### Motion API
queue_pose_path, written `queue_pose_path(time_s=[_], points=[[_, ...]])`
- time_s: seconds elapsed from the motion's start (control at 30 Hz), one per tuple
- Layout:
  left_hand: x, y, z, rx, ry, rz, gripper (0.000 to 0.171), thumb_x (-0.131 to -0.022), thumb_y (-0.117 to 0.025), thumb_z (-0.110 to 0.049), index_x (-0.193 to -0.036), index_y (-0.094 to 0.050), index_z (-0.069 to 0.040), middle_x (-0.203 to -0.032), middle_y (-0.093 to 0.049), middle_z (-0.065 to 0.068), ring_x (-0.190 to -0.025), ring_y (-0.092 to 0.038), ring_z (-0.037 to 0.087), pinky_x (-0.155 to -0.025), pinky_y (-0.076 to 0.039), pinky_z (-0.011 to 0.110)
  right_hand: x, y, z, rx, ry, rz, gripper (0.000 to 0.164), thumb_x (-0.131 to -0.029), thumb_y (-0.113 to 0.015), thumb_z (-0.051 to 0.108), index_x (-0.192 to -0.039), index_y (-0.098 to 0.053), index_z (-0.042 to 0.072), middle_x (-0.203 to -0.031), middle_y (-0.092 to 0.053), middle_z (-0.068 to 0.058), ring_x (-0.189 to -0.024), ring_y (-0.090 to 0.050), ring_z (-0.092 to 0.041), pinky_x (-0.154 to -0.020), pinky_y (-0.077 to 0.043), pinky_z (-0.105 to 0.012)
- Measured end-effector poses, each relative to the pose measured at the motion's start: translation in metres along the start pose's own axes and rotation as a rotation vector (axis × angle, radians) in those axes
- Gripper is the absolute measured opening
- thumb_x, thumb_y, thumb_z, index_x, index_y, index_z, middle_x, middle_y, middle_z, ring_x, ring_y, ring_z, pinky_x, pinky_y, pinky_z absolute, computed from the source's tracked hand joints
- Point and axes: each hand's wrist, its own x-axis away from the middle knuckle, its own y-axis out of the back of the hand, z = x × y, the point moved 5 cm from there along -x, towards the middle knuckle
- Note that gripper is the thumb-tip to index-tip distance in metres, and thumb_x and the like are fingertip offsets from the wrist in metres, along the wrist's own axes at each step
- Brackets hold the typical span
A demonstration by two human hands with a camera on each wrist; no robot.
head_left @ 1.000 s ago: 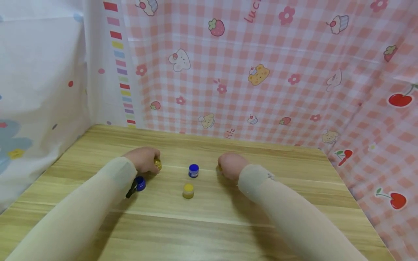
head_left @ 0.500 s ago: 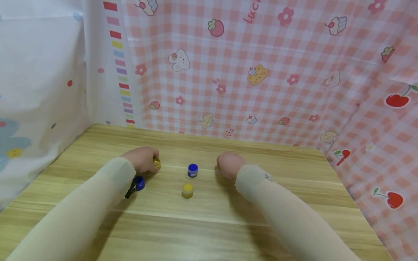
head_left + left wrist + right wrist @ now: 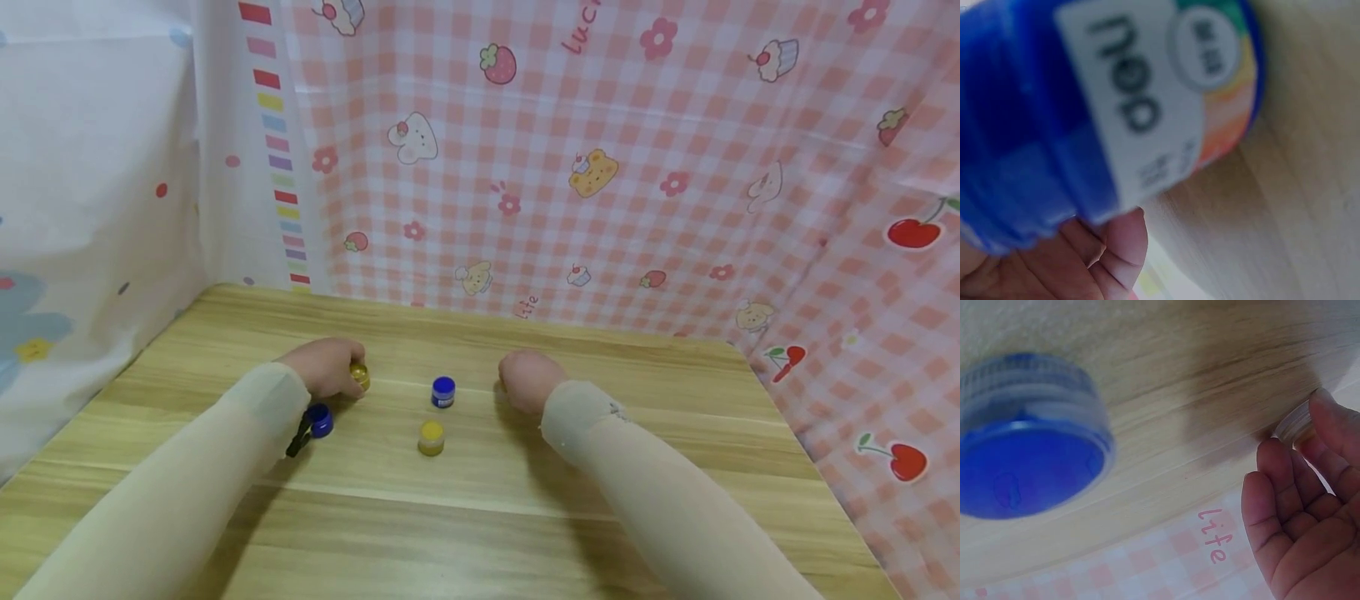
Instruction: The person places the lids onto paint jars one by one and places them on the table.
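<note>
My left hand (image 3: 324, 367) pinches a small yellow paint jar (image 3: 360, 376) on the table. Near that wrist stands a blue paint jar (image 3: 321, 421); in the left wrist view the blue jar (image 3: 1079, 119) looms close, its label and threaded neck visible. My right hand (image 3: 531, 382) pinches a small round piece with a clear rim (image 3: 1297, 425), mostly covered by the fingers; it looks like a jar lid. A round blue piece with a clear ribbed side (image 3: 1029, 450), probably a lid, lies close to the right wrist camera. The arm hides it in the head view.
Between the hands stand a blue-topped paint jar (image 3: 443, 392) and, nearer me, a yellow-topped one (image 3: 431, 437). They rest on a wooden table (image 3: 375, 533). A pink checked cloth (image 3: 525, 167) rises behind, with a white cloth (image 3: 90, 167) at the left.
</note>
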Motion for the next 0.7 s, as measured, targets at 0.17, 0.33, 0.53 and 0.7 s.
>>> queue_pose_path(time_s=[0.17,0.33,0.53,0.7], points=[[0.0004,0.0002,0.0000,0.003,0.004,-0.002,0.028,-0.093,-0.081,-0.027,-0.110,-0.066,-0.011,-0.098,-0.066,0.005,-0.088,-0.058,0.023,-0.081,-0.047,0.038,-0.0004,-0.0012,-0.0002,0.006,0.007,-0.001,0.018,-0.104,-0.061,0.017,-0.094,-0.072,0.006,-0.095,-0.074,-0.013,-0.094,-0.072,-0.031,-0.097,-0.058,-0.046],[-0.0005,-0.0003,0.0002,0.007,0.009,0.005,0.030,-0.093,-0.080,-0.028,-0.113,-0.066,-0.011,-0.099,-0.067,0.005,-0.089,-0.059,0.024,-0.082,-0.048,0.038,-0.0029,-0.0031,-0.0025,0.005,0.010,-0.016,0.019,-0.103,-0.063,0.018,-0.090,-0.071,0.007,-0.093,-0.074,-0.013,-0.092,-0.072,-0.031,-0.095,-0.058,-0.046],[-0.0014,-0.0008,0.0010,0.001,0.004,0.012,0.031,-0.093,-0.080,-0.029,-0.114,-0.066,-0.011,-0.100,-0.067,0.005,-0.089,-0.059,0.024,-0.083,-0.049,0.039,-0.0016,-0.0026,-0.0013,-0.001,0.000,-0.010,0.017,-0.102,-0.063,0.015,-0.088,-0.070,0.007,-0.092,-0.074,-0.012,-0.090,-0.072,-0.030,-0.093,-0.059,-0.046],[-0.0012,0.0000,-0.0003,-0.023,-0.005,0.013,0.033,-0.093,-0.080,-0.029,-0.116,-0.066,-0.010,-0.100,-0.068,0.004,-0.090,-0.060,0.024,-0.083,-0.049,0.040,-0.0006,-0.0015,-0.0008,0.001,-0.003,0.000,0.018,-0.103,-0.063,0.016,-0.090,-0.070,0.007,-0.093,-0.074,-0.013,-0.092,-0.072,-0.031,-0.095,-0.058,-0.047]])
